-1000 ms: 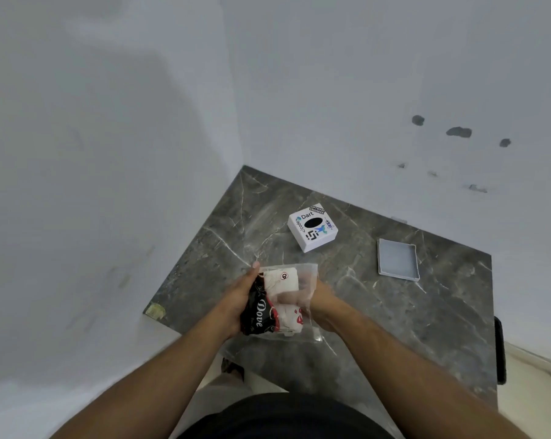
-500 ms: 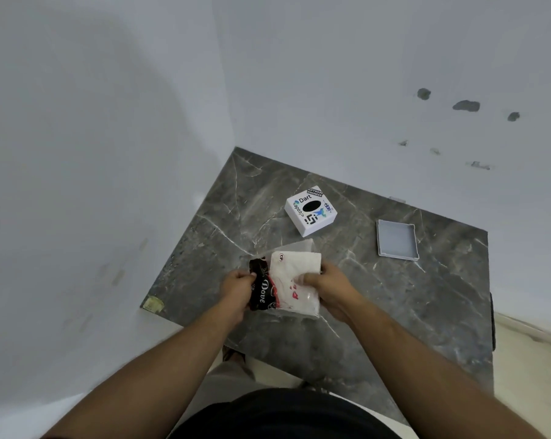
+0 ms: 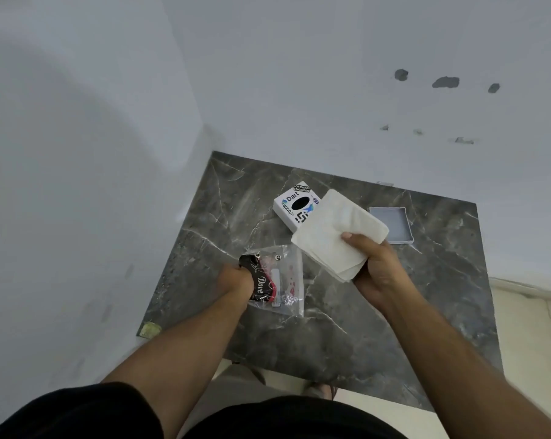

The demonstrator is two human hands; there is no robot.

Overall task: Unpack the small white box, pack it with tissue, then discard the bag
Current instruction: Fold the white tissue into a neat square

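My right hand (image 3: 377,267) grips a folded stack of white tissue (image 3: 334,236), lifted clear of the bag and held above the table. That stack overlaps the near right corner of the small white box (image 3: 294,205), which has stickers and a black oval opening on top. My left hand (image 3: 236,280) clutches the left end of the clear plastic bag (image 3: 283,280), printed black and red with "Dove". The bag looks flat and lies over the dark marble table (image 3: 331,337).
A shallow grey-white lid or tray (image 3: 394,223) lies right of the box, partly behind the tissue. The table sits in a corner between two white walls. A pale floor strip runs along the right, and a small yellowish tag (image 3: 150,329) marks the table's near left corner.
The right hand has pulled the tissue stack out of the bag and raised it up and to the right, toward the box. The left hand keeps hold of the bag.
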